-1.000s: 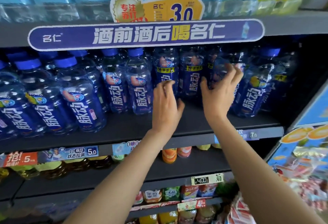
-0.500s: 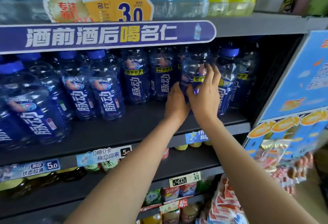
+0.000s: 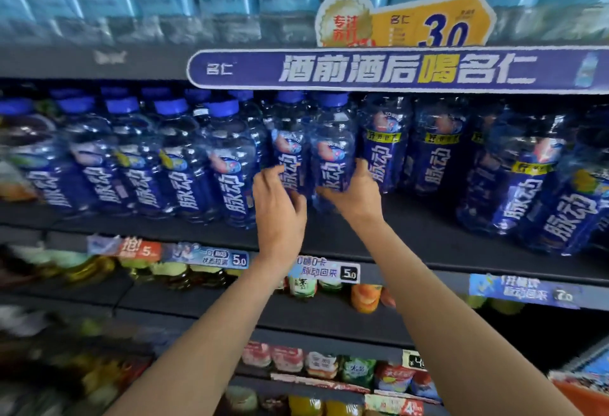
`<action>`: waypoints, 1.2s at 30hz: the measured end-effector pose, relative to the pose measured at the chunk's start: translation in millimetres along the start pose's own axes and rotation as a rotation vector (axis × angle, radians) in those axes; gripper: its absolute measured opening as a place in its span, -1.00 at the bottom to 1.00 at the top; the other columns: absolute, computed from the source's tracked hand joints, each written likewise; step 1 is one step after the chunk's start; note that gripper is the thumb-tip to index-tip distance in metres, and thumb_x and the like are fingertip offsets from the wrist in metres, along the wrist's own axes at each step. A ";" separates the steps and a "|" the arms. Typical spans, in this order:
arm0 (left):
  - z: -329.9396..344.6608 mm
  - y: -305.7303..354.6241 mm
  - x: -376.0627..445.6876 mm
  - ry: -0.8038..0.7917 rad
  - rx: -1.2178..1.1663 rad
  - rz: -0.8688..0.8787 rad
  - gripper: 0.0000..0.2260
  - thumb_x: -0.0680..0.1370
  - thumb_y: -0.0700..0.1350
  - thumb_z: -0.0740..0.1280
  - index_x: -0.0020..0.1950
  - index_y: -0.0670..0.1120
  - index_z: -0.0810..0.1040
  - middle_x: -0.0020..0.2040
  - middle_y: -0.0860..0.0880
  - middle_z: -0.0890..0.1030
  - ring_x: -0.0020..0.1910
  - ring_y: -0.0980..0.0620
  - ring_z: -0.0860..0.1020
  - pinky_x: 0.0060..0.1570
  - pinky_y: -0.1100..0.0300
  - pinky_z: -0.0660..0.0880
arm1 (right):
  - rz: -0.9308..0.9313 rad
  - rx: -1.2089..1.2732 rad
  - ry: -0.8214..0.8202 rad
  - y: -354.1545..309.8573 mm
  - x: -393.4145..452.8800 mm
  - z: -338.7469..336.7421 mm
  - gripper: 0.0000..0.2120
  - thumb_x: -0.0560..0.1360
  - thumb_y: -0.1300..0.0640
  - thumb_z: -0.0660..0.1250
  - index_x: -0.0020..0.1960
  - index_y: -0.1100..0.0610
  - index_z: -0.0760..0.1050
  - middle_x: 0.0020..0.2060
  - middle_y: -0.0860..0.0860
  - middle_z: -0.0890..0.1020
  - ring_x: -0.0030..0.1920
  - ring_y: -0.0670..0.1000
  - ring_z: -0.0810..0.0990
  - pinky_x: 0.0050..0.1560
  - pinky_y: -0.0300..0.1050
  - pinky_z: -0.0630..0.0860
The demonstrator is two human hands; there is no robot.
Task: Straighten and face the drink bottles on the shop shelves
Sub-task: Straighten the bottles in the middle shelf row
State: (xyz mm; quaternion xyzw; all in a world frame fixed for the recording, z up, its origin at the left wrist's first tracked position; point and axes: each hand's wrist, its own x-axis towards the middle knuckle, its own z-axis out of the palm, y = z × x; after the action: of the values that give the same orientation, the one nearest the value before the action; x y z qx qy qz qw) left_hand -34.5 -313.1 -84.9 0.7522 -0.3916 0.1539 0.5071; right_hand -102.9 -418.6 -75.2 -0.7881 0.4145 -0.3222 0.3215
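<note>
I have my left hand [image 3: 280, 208] and right hand [image 3: 352, 191] each curled round a blue-label bottle [image 3: 290, 152] mid-shelf; the left rows look faced, but I judge the set-back, uneven right-hand bottles [image 3: 527, 178] remain.

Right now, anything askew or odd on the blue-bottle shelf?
Yes: the row isn't flush. Bottles left of the hands sit forward, the yellow-banded ones at centre-right sit further back, leaving bare shelf in front. The left hand and right hand each hold a bottle in the middle. No spills or damage visible.
</note>
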 end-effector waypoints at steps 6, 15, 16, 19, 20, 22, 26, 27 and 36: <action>-26.2 -20.3 1.4 0.170 0.069 -0.020 -0.73 0.47 -0.30 0.30 0.16 -0.22 0.44 0.08 -0.18 0.43 0.07 -0.16 0.43 0.04 0.01 0.32 | -0.053 -0.135 0.055 0.9 -5.3 -0.8 -0.53 0.33 -0.06 0.50 0.02 0.24 0.42 -0.07 0.11 0.59 -0.01 0.15 0.56 -0.15 -0.06 0.46; -37.8 -37.7 12.6 0.206 -0.050 -0.192 -0.70 0.44 -0.26 0.40 0.11 -0.24 0.39 0.15 -0.21 0.36 0.16 -0.15 0.37 0.08 0.09 0.33 | -0.185 0.066 -0.199 -21.6 -29.8 17.7 -0.60 0.32 -0.03 0.53 -0.01 0.11 0.42 -0.05 -0.05 0.58 -0.38 -0.01 0.60 -0.36 -0.14 0.56; -39.7 -38.1 12.7 0.199 -0.035 -0.196 -0.71 0.45 -0.28 0.38 0.12 -0.24 0.39 0.16 -0.21 0.36 0.16 -0.15 0.38 0.09 0.06 0.36 | -0.171 0.098 -0.217 -24.7 -30.3 20.5 -0.62 0.34 -0.01 0.52 -0.01 0.10 0.41 -0.05 -0.06 0.58 -0.42 -0.02 0.60 -0.43 -0.18 0.55; -44.7 -34.6 12.0 0.201 -0.015 -0.154 -0.74 0.48 -0.31 0.32 0.15 -0.26 0.40 0.13 -0.20 0.37 0.12 -0.13 0.40 0.11 -0.06 0.41 | -0.103 0.159 -0.276 -25.8 -28.1 18.5 -0.66 0.38 0.00 0.48 0.03 0.10 0.43 -0.12 -0.16 0.55 -0.48 -0.05 0.57 -0.53 -0.26 0.50; -45.5 -30.9 11.3 0.199 -0.017 -0.095 -0.73 0.49 -0.29 0.31 0.16 -0.27 0.40 0.12 -0.20 0.39 0.12 -0.13 0.41 0.11 -0.07 0.39 | -0.073 0.216 -0.280 -23.0 -25.8 13.7 -0.66 0.39 -0.02 0.47 0.04 0.11 0.46 -0.11 -0.14 0.58 -0.49 -0.05 0.58 -0.54 -0.25 0.49; -44.9 -19.3 13.0 0.181 -0.033 0.016 -0.69 0.51 -0.18 0.32 0.20 -0.26 0.41 0.14 -0.18 0.42 0.19 -0.16 0.40 0.19 0.00 0.29 | -0.018 0.376 -0.175 -19.1 -17.6 1.2 -0.66 0.42 -0.04 0.43 0.08 0.14 0.51 0.00 0.00 0.63 -0.45 -0.02 0.61 -0.52 -0.22 0.47; -33.1 0.5 26.3 0.066 0.091 0.147 -0.34 0.45 0.08 0.39 0.42 -0.22 0.26 0.36 -0.18 0.36 0.36 -0.12 0.31 0.34 0.08 0.09 | -0.173 -0.047 0.200 -22.3 15.5 -19.2 -0.44 0.47 -0.01 0.39 0.38 0.16 0.32 0.35 0.07 0.40 0.18 0.11 0.52 -0.12 -0.08 0.46; -30.1 1.0 29.7 0.046 0.129 0.147 -0.27 0.44 0.11 0.40 0.46 -0.21 0.21 0.39 -0.17 0.35 0.37 -0.12 0.30 0.35 0.07 0.07 | -0.207 -0.179 0.221 -26.5 25.7 -20.8 -0.34 0.47 -0.02 0.38 0.46 0.16 0.19 0.43 0.07 0.29 0.32 0.10 0.39 -0.09 -0.05 0.45; -22.3 -13.9 37.6 0.112 0.234 0.215 -0.25 0.43 0.21 0.33 0.43 -0.26 0.26 0.27 -0.19 0.47 0.25 -0.16 0.43 0.23 0.10 0.11 | -0.031 -0.484 0.140 -49.2 76.9 4.3 -0.03 0.44 -0.02 0.41 0.52 0.22 -0.21 0.50 0.11 0.04 0.15 0.22 0.53 -0.24 -0.06 0.35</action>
State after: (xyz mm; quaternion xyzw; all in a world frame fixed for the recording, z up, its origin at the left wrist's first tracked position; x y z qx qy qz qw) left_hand 3.9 -307.2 -60.4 0.7500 -0.4203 0.2934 0.4179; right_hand -43.1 -461.6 -21.1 -0.8241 0.4886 -0.2723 0.0892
